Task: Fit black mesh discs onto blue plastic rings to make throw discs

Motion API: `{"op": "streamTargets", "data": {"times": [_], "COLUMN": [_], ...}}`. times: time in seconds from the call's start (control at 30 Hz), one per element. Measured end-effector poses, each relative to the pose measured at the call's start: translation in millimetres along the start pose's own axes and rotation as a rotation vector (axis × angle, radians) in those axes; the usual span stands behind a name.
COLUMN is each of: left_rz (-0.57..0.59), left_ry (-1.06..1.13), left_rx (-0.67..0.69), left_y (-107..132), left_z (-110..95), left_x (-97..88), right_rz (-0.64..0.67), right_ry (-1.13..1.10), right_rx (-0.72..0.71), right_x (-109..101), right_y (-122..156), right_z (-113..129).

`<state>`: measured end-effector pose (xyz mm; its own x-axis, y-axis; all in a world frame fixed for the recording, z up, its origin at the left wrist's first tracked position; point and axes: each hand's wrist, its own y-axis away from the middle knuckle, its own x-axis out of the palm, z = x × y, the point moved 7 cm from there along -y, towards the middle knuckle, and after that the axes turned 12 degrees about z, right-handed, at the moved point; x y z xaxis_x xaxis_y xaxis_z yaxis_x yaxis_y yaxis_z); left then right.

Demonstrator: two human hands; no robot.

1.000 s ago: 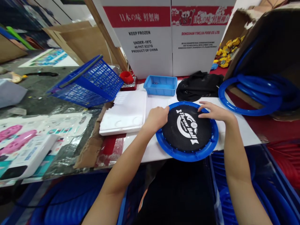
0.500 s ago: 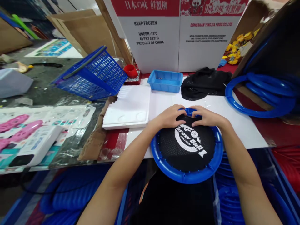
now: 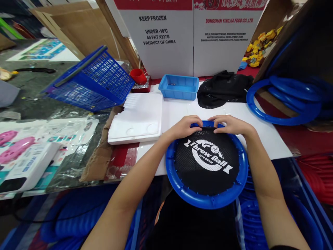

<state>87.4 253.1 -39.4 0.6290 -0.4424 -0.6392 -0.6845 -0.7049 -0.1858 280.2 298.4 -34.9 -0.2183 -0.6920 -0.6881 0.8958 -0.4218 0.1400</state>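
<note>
A round throw-ball paddle (image 3: 206, 166) has a blue plastic ring and black mesh printed with white "Throw Ball" lettering. It rests partly on the white table sheet, its near side jutting past the table edge towards my body. At the ring's far side my left hand (image 3: 187, 125) grips the rim, thumb over the mesh edge and fingers on the ring. Close beside it, my right hand (image 3: 227, 125) grips the same rim, its thumb on the mesh edge. A short stretch of mesh edge shows between the two thumbs.
Behind the paddle are a light-blue tray (image 3: 178, 86), a heap of black mesh (image 3: 223, 89) and blue rings (image 3: 283, 119) at right. White foam (image 3: 137, 121), a red cup (image 3: 138, 75) and a tilted blue basket (image 3: 91, 83) stand left. More rings (image 3: 253, 222) lie below the table.
The lettering that my fingers partly covered now shows whole. Both hands sit closer to the rim, and the mesh edge lies nearer the ring. The view has shifted slightly.
</note>
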Motion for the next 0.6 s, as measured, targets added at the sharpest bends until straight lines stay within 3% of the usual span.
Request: {"op": "streamTargets", "data": {"times": [0.2,0.5,0.6], "left_rz": [-0.198,-0.322,-0.306], "left_ry": [0.02,0.172,0.216], "left_rx": [-0.11,-0.276,-0.31], "left_y": [5,8,7], "left_z": [16,42,48], "left_x": [-15.8,-13.8,-11.6], "right_rz": [-0.103,-0.195,-0.217], "right_ry": [-0.116,-0.103,-0.096], "right_rx": [0.011,0.08,0.103], "right_x": [-4,-2,-1], "right_y": [-4,-18,-19], "right_z": [-9,-22,-27]}}
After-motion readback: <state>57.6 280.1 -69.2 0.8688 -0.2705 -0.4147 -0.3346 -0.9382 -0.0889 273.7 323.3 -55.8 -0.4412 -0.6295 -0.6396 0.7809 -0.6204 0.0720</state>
